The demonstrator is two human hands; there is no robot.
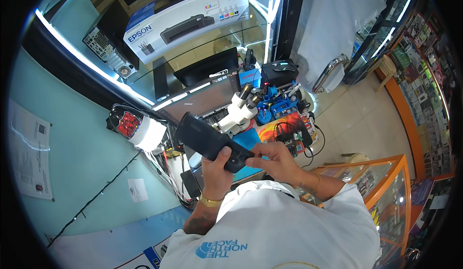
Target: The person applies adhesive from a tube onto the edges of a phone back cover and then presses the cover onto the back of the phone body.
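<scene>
A dark smartphone [205,137] is tilted in front of my chest, its back with the camera lenses facing up. My left hand [218,172] wraps round its lower part, thumb lying across the back near the lenses. At the camera end, my right hand [279,161] is closed, thumb and forefinger pinched at the phone's corner. Whether something small sits between those fingertips is hidden. Just beyond the phone stands a white microscope [237,113] with black eyepieces, over a blue work mat [247,138].
Behind the microscope is a monitor [202,99]. Blue tool holders [282,107] and a black cable [318,148] crowd the bench's right side. A boxed printer [188,23] sits on the glass shelf. A white lamp-like object [150,133] is at left, a glass display case [386,196] at right.
</scene>
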